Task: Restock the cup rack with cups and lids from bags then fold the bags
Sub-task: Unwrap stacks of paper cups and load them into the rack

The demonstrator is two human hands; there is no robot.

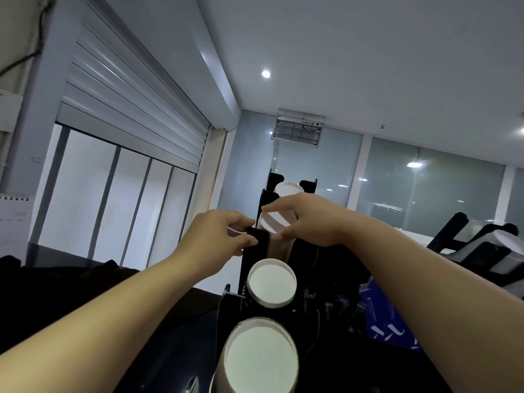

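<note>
Cup rack [253,265], black and tiered, stood mid-view, climbing from 6 o'clock toward the centre. At 10 o'clock hung a half-lowered roller shutter [127,109]. The left hand [221,236] pinched the rack's side panel between thumb and curled fingers, at 9 o'clock of the third cup stack [273,222]. Below that stack lay the second cup stack [271,285] and the bottom cup stack [261,361]; the top cup stack [289,188] sat above, all white ends facing the camera. The right hand [307,219] gripped the third cup stack from 3 o'clock, fingers over its rim, thumb beneath. A blue bag [388,316] lay at 4 o'clock, and another rack [482,242] at 3 o'clock
</note>
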